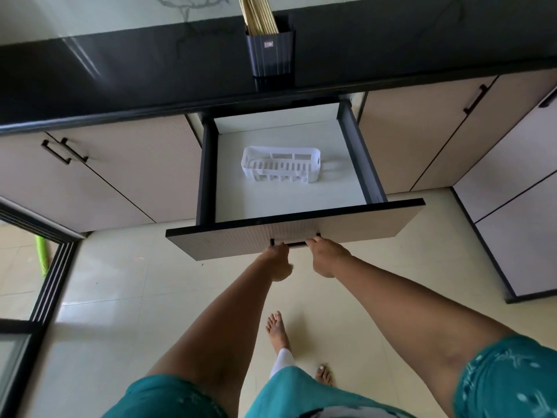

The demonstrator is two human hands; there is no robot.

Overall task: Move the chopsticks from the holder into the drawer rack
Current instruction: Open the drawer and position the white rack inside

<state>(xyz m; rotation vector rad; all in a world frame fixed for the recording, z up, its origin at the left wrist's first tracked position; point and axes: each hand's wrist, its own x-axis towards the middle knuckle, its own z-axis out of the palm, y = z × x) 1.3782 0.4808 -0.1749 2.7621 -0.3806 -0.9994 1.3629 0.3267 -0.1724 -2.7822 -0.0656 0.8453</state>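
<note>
My left hand (278,262) and my right hand (327,256) both grasp the black handle (297,243) on the front of the open drawer (301,233), though my fingers are partly hidden behind it. The white rack (281,168) lies inside the drawer. The chopsticks (257,15) stand upright in the dark holder (271,54) on the black desk (120,73), above the drawer.

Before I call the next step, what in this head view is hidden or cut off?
- Bundle of pale wooden chopsticks: upper ends cut by the top edge, lower ends hidden inside the black ribbed holder; count unreadable.
- Holder's small label: too small to read.
- Left hand and right hand: fingertips hidden behind the drawer's black bar handle.
- Back of the open drawer: covered by the black countertop.
</note>
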